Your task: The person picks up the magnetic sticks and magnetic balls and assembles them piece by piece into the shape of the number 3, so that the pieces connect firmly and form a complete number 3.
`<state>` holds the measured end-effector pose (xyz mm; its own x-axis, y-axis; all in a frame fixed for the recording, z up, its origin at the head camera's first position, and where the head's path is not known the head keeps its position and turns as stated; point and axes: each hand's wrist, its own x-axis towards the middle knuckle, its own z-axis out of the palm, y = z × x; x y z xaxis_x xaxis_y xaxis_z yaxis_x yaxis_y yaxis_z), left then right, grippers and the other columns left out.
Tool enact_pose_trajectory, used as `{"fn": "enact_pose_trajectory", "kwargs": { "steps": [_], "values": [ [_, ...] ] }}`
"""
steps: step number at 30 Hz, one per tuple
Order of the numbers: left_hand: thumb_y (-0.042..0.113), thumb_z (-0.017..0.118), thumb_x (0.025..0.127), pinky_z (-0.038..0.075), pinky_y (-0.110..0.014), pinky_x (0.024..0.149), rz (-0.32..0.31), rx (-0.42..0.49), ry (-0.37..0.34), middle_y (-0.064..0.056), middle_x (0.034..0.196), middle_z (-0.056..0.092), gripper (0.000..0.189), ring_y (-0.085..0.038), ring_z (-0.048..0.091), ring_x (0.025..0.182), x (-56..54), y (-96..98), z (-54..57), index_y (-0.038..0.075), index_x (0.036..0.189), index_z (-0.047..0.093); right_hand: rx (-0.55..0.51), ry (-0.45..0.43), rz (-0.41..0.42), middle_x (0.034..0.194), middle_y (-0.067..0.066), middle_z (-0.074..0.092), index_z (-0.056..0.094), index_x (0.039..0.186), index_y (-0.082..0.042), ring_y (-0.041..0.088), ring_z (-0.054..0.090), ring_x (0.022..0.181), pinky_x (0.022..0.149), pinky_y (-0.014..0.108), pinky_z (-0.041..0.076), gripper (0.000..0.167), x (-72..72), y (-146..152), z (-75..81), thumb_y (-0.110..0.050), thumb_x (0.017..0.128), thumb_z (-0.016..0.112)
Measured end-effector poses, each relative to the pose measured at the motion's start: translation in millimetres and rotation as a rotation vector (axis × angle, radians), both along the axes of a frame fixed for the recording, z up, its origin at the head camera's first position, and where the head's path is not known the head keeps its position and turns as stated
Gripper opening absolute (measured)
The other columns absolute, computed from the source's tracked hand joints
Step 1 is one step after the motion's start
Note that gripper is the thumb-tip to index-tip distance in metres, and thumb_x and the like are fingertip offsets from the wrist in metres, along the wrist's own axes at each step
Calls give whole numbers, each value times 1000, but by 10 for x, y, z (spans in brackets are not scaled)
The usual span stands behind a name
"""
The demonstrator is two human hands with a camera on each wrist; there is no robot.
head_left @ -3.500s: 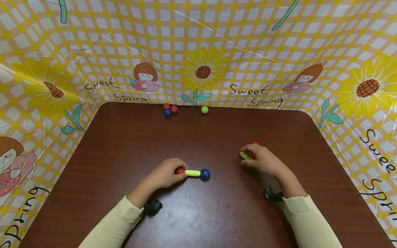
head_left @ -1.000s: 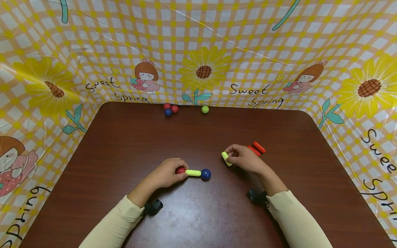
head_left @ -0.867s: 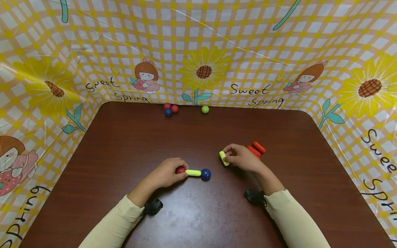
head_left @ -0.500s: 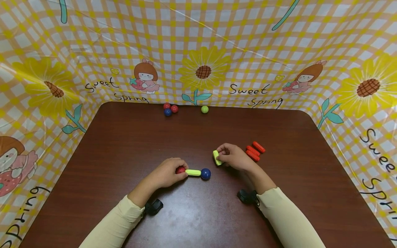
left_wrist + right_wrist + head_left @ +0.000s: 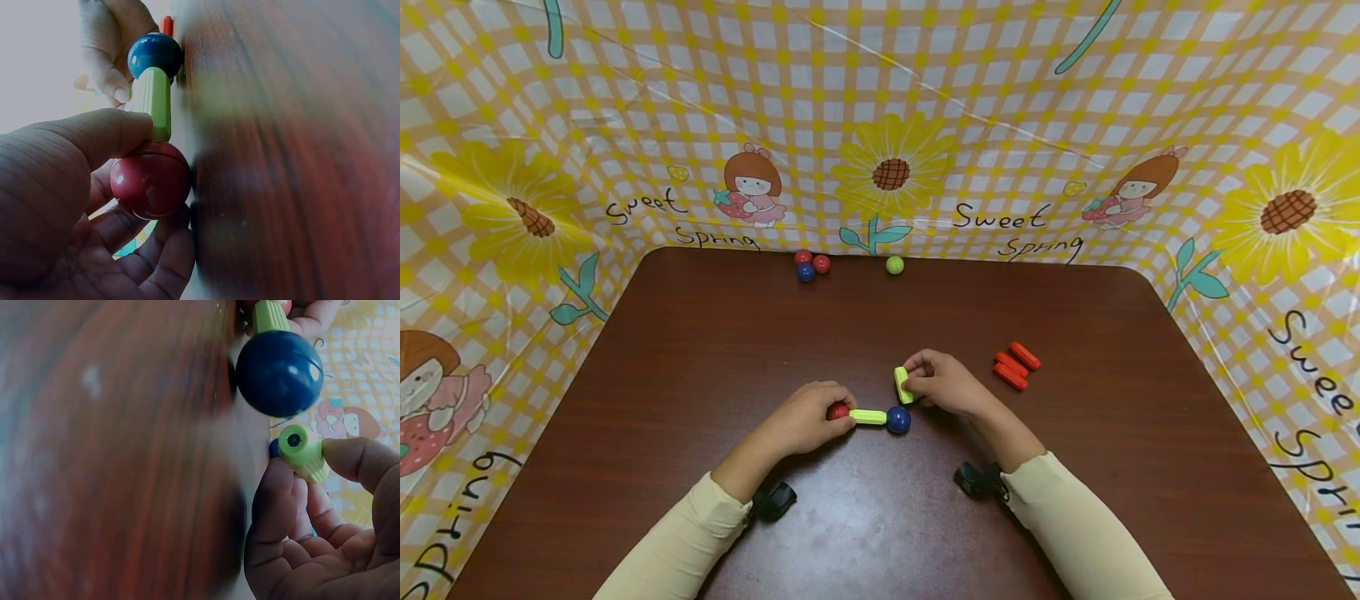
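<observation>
My left hand point(image 5: 808, 418) grips a red ball point(image 5: 152, 181) at the left end of a joined piece. From that ball a yellow-green rod point(image 5: 868, 417) runs right to a dark blue ball point(image 5: 898, 420). Between thumb and fingers, my right hand point(image 5: 946, 382) pinches a second yellow-green rod point(image 5: 903, 385), held just behind the blue ball. In the right wrist view the held rod point(image 5: 302, 450) shows a dark round spot in its end face, which points toward the camera, and the blue ball point(image 5: 280, 373) is close by.
Several red rods point(image 5: 1011, 370) lie side by side on the brown table point(image 5: 737, 333) to the right. At the far edge sit two red balls point(image 5: 822, 264), a blue ball point(image 5: 806, 272) and a green ball point(image 5: 895, 265). A checkered cloth point(image 5: 820, 100) walls the table's back and sides.
My right hand has picked up the yellow-green rod beside the red rods and carried it left to the blue ball. The left hand keeps its hold on the red ball.
</observation>
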<state>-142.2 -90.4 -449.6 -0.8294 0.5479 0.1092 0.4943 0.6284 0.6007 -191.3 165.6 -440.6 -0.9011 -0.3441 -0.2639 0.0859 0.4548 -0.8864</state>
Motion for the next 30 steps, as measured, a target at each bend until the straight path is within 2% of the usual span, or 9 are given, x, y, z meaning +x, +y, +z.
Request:
{"fn": "enact_pose_trajectory", "kwargs": {
  "steps": [18,30],
  "values": [
    [15,74,88,43,-29,73,-1,-1,-17,5,90,63,8,-14,55,82,-13,-2,6,14,93,68,-44,-53,-44,89,11,62,54,113,6,19,60,69,60,31,53,30,64,-135,10,-5,87,66],
    [16,73,89,44,-29,73,5,-7,-35,5,91,63,8,-14,55,83,-16,1,-1,14,94,69,-54,-89,-25,85,12,61,52,113,6,17,60,62,58,29,53,29,75,-117,5,-4,89,65]
  ]
}}
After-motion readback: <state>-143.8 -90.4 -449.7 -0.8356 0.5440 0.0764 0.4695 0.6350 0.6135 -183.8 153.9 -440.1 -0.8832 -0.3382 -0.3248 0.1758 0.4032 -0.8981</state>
